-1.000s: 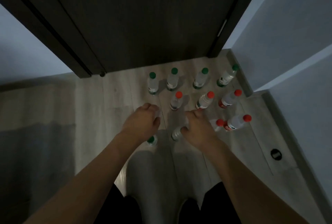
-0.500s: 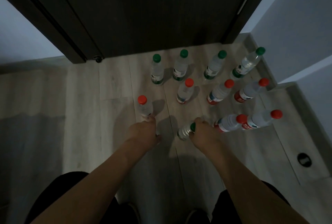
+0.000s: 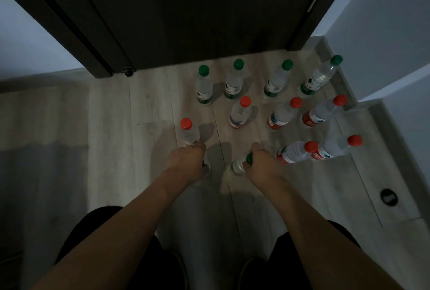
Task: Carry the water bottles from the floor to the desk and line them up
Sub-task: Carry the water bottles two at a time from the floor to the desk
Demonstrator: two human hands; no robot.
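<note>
Clear plastic water bottles stand on the grey wood floor (image 3: 144, 108) before a dark door. Several green-capped bottles (image 3: 233, 80) form the back row, and several red-capped bottles (image 3: 240, 113) stand nearer and to the right. My right hand (image 3: 263, 164) is closed over the top of a green-capped bottle (image 3: 236, 167). My left hand (image 3: 186, 161) is closed over another bottle (image 3: 207, 170), almost all of it hidden under the hand. A single red-capped bottle (image 3: 189, 132) stands just beyond my left fingers. The desk is not in view.
The dark door (image 3: 186, 10) and its frame close off the far side, with a door stop (image 3: 128, 71) at its left foot. A pale wall (image 3: 384, 34) and skirting hem in the bottles on the right. A round black floor fitting (image 3: 387, 196) sits right. My knees are at the bottom.
Both hands have drawn back towards me and closed over the two nearest bottles. The single red-capped bottle, hidden by my left hand a second ago, now stands in view.
</note>
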